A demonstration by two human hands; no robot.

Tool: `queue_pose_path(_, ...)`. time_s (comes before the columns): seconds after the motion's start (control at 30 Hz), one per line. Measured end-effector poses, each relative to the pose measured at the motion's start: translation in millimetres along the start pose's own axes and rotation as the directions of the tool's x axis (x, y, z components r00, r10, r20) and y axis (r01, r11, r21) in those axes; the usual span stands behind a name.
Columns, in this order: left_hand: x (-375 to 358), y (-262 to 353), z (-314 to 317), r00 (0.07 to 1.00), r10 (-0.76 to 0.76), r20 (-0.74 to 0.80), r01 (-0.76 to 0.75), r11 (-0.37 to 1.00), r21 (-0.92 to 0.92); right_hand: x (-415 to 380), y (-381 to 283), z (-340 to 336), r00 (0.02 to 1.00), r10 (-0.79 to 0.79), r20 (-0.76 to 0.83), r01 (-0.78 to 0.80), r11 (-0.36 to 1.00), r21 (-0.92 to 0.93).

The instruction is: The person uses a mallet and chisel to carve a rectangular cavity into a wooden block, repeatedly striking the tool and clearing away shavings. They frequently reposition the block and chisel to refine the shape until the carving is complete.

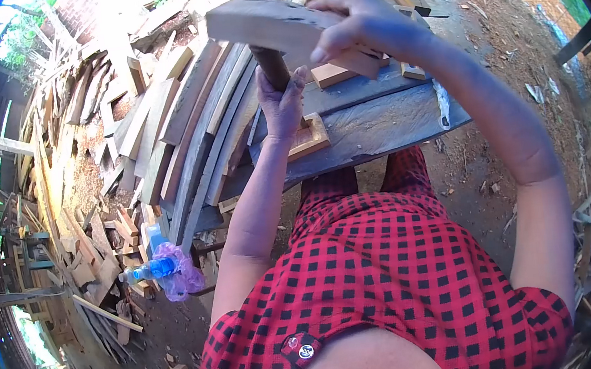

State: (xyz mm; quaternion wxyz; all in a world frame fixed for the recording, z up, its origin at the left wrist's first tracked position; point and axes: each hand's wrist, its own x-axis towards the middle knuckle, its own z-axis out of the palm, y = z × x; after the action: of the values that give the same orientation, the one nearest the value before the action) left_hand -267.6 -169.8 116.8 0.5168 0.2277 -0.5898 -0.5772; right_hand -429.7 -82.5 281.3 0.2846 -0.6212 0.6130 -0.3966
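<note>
Your single view comes from the camera on your head, tipped forward and steeply down past your own chest. The checked shirt (406, 259) spreads from four to seven o'clock, very close to the lens; your left hand (282, 106) shows at twelve and your right hand (365, 27) at one, farther off, near the tabletop (383, 120). The wide lens bends straight edges, darkens your corners, and takes in boards (189, 113) toward ten and ground (505, 37) toward two.
</note>
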Motion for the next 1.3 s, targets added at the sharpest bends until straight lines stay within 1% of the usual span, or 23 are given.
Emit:
queue_pose_path(0.03,0,0,0,1.000,-0.015,-0.010,0.015,1.000,-0.014,-9,5,5,1.000,-0.002,0.004,0.002,1.000,0.000)
queue_pose_path(0.07,1,0,-1,1.000,-0.013,-0.013,0.013,1.000,-0.013,-19,15,15,0.995,0.095,-0.027,-0.085,0.966,0.246)
queue_pose_path(0.1,1,-1,-2,0.999,-0.021,-0.041,0.020,1.000,-0.002,-31,28,26,0.980,0.197,-0.035,-0.157,0.864,0.478)
queue_pose_path(0.17,5,-5,-2,0.998,-0.024,-0.065,0.025,1.000,0.010,-56,63,56,0.934,0.268,-0.238,-0.138,0.881,0.453)
queue_pose_path(0.23,8,-11,-3,0.989,-0.015,-0.146,0.010,0.999,-0.033,-80,89,71,0.927,0.372,-0.048,-0.286,0.785,0.550)
queue_pose_path(0.27,9,-13,-4,0.989,-0.016,-0.144,0.011,0.999,-0.030,-91,102,83,0.927,0.372,-0.048,-0.285,0.783,0.553)
queue_pose_path(0.33,8,-18,-5,0.978,0.139,-0.155,-0.138,0.990,0.017,-108,128,110,0.899,0.437,-0.030,-0.360,0.776,0.518)
queue_pose_path(0.37,6,-18,-6,0.979,0.137,-0.154,-0.136,0.991,0.019,-114,140,124,0.898,0.438,-0.029,-0.361,0.774,0.521)
queue_pose_path(0.43,1,-14,-11,0.974,0.078,-0.211,-0.115,0.979,-0.167,-121,157,150,0.899,0.433,-0.060,-0.353,0.800,0.485)
queue_pose_path(0.47,3,-11,-15,0.960,0.076,-0.270,-0.132,0.972,-0.197,-124,165,160,0.915,0.380,-0.137,-0.309,0.876,0.370)
queue_pose_path(0.5,4,-12,-22,0.946,0.043,-0.320,-0.123,0.964,-0.236,-122,163,160,0.916,0.377,-0.134,-0.306,0.876,0.373)
queue_pose_path(0.6,2,-20,-49,0.879,-0.096,-0.466,-0.067,0.945,-0.320,-119,153,155,0.899,0.414,-0.140,-0.340,0.865,0.370)
queue_pose_path(0.7,-2,-18,-50,0.842,-0.132,-0.523,-0.048,0.947,-0.316,-117,154,152,0.876,0.471,-0.107,-0.392,0.823,0.412)
queue_pose_path(0.77,4,-14,-48,0.846,-0.124,-0.519,-0.054,0.948,-0.314,-118,159,152,0.885,0.461,-0.071,-0.375,0.794,0.479)
queue_pose_path(0.83,12,2,-38,0.849,-0.179,-0.497,-0.010,0.936,-0.353,-117,166,151,0.885,0.463,-0.050,-0.376,0.774,0.510)
queue_pose_path(0.87,12,10,-32,0.887,-0.102,-0.450,-0.073,0.932,-0.354,-119,170,151,0.883,0.469,-0.023,-0.383,0.747,0.543)
queue_pose_path(0.9,13,20,-26,0.887,-0.107,-0.448,-0.067,0.932,-0.356,-119,168,149,0.880,0.474,-0.023,-0.387,0.745,0.543)
queue_pose_path(0.97,12,33,-18,0.966,-0.032,-0.256,-0.062,0.934,-0.351,-120,161,147,0.876,0.482,-0.011,-0.401,0.740,0.539)
queue_pose_path(1.0,8,33,-18,0.980,0.015,-0.200,-0.077,0.949,-0.305,-120,160,146,0.876,0.483,-0.009,-0.402,0.739,0.540)
queue_pose_path(1.03,3,34,-17,0.980,0.017,-0.199,-0.078,0.950,-0.304,-120,159,146,0.877,0.480,-0.026,-0.400,0.758,0.515)
queue_pose_path(1.1,-9,36,-17,0.990,0.068,-0.123,-0.091,0.979,-0.185,-120,161,147,0.877,0.479,-0.040,-0.399,0.772,0.495)
queue_pose_path(1.17,-16,40,-19,0.990,0.053,-0.133,-0.079,0.976,-0.204,-120,168,150,0.879,0.473,-0.051,-0.380,0.761,0.526)
queue_pose_path(1.3,-19,42,-24,0.997,0.017,-0.080,-0.035,0.973,-0.227,-120,164,148,0.881,0.470,-0.057,-0.376,0.767,0.519)
